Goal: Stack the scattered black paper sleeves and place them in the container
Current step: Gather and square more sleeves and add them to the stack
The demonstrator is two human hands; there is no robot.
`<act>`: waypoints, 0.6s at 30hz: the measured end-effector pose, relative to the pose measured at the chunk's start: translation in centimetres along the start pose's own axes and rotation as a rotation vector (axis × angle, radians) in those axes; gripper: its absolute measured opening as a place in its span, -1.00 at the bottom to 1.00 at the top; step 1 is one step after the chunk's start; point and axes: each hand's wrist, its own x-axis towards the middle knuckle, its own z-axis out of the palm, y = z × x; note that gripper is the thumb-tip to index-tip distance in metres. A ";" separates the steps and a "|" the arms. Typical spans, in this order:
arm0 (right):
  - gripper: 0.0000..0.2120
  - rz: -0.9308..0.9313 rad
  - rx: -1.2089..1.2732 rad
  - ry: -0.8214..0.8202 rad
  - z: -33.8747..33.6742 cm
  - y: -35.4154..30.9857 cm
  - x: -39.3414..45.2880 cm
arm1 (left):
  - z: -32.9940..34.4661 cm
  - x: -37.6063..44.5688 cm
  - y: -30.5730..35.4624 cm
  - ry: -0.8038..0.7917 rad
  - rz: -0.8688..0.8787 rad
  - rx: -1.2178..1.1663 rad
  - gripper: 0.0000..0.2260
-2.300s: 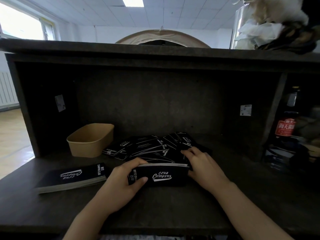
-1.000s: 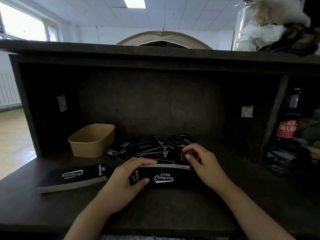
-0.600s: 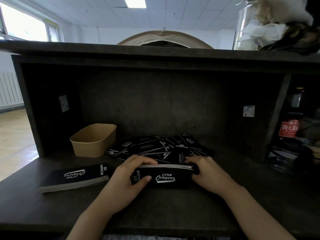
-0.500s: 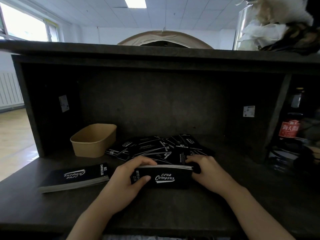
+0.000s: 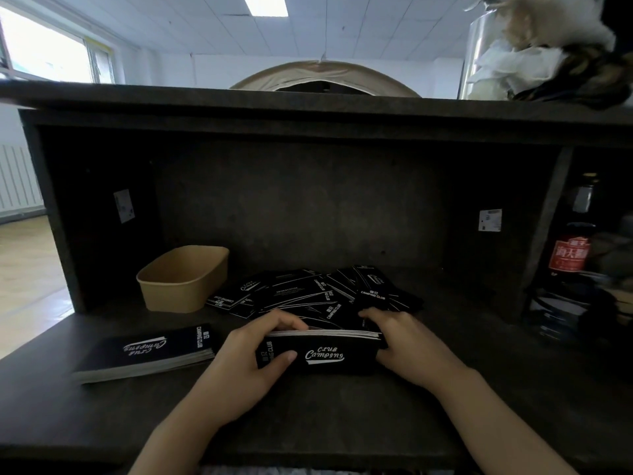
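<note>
The dark shelf (image 5: 342, 406) carries everything. At its centre the scattered black paper sleeves (image 5: 308, 296) lie loose; the kraft container (image 5: 181, 282), at ten o'clock, holds none. A finished stack (image 5: 144, 354) waits at nine. Left hand (image 5: 239, 365) clamps the standing sleeve bundle (image 5: 318, 353), thumb in front; right hand (image 5: 407, 341) curls round its end, apparently squaring edges.

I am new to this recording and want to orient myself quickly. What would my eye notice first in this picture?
First, the two hands at the centre front: the left hand grips one end of a bundle of black Camping Club sleeves, and the right hand is at its other end. Behind lies a scattered heap of sleeves. A kraft paper container stands back left, and a finished stack lies front left.
</note>
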 end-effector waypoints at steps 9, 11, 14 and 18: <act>-0.79 0.052 -0.275 0.338 -0.5 -1.2 0.1 | 0.1 0.0 -0.3 0.011 -0.024 0.007 -0.61; -0.82 0.170 -0.127 0.613 -0.5 -0.6 -0.1 | 0.2 0.0 -0.4 0.010 -0.030 -0.004 -0.56; -0.88 0.191 0.323 0.924 -1.2 0.6 -0.5 | 0.4 0.1 -0.7 0.017 -0.024 0.005 -0.46; -0.79 0.162 0.904 0.533 -1.4 1.4 -0.1 | 0.5 0.0 -1.1 0.035 -0.025 0.027 -0.31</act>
